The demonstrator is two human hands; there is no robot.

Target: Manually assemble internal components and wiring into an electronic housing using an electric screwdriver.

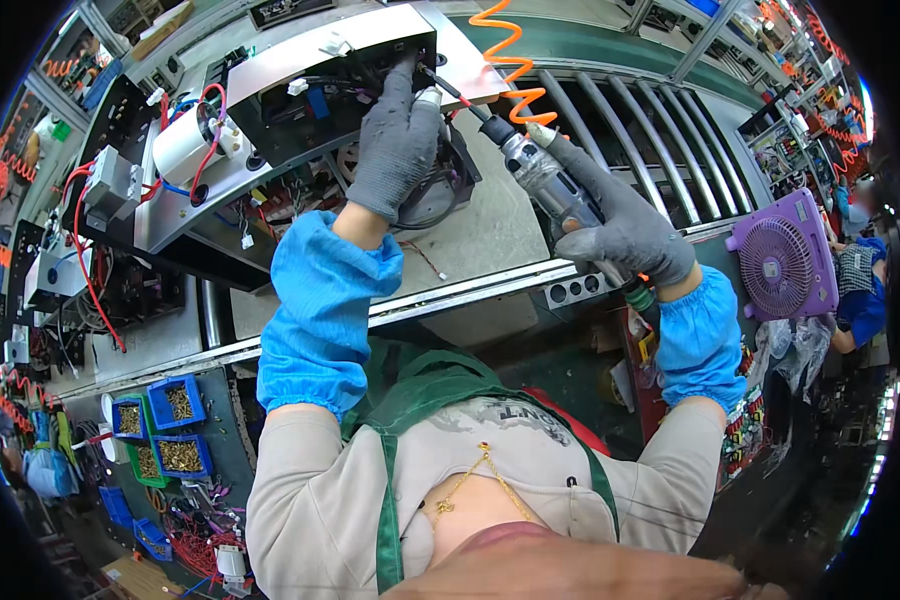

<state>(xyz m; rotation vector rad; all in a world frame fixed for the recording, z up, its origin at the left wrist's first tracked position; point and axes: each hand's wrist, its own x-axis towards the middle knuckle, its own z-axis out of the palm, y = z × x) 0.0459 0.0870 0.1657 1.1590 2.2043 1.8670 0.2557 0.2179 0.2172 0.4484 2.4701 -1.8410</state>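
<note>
My right hand (625, 215), in a grey glove with bare-looking light fingertips, is closed around a power screwdriver (550, 178). Its long bit points left into an open metal casing (330, 65) with a silver panel and a black inner side. My left hand (398, 150), gloved the same way, reaches into the casing with its fingertips beside the bit's tip. Those fingers are pinched together against the inner wall, and what they hold is too small to make out. Dark cables (435, 200) and wiring hang below the left hand.
An orange coiled hose (510, 60) hangs behind the screwdriver. Metal rollers (650, 140) lie at right, with a purple fan (782, 255) beyond. A white cylinder (182, 148) with red and blue wires stands left. Blue bins (180, 455) of small brass-coloured parts sit lower left.
</note>
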